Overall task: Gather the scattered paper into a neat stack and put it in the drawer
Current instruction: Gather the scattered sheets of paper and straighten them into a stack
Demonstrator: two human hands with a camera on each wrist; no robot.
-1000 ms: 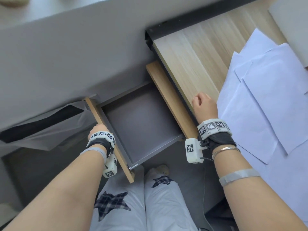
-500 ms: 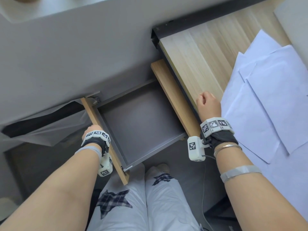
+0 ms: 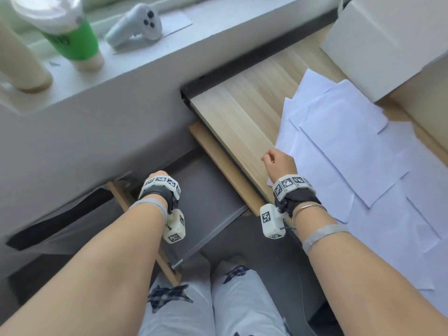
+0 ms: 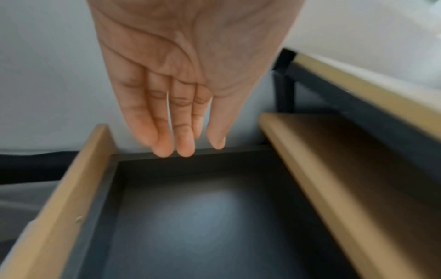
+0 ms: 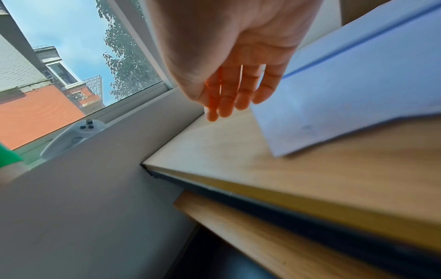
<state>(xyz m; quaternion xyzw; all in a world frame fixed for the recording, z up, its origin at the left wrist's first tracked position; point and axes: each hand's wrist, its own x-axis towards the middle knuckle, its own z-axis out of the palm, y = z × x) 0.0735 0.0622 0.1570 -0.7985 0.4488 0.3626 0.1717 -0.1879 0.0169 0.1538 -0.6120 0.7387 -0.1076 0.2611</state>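
Observation:
Several white paper sheets (image 3: 339,146) lie scattered and overlapping on the light wooden desk (image 3: 242,110). The drawer (image 3: 211,192) under the desk's left end stands pulled out, its dark grey inside (image 4: 203,217) holding nothing. My left hand (image 3: 158,177) hovers above the drawer's far end; in the left wrist view the left hand (image 4: 186,132) has straight fingers and holds nothing. My right hand (image 3: 277,160) is above the desk's near edge, beside the left edge of the paper (image 5: 346,85). The right hand (image 5: 233,102) has loose fingers and holds nothing.
A large white box (image 3: 388,40) stands on the desk behind the paper. On the grey window sill (image 3: 121,76) are a white controller (image 3: 135,23), a green-banded cup (image 3: 70,32) and a beige cup (image 3: 21,64). My knees (image 3: 218,301) are below the drawer.
My left hand has let go of the drawer's wooden front and moved over the drawer, fingers straight. My right hand has lifted off the desk edge and uncurled. The head view has tilted up.

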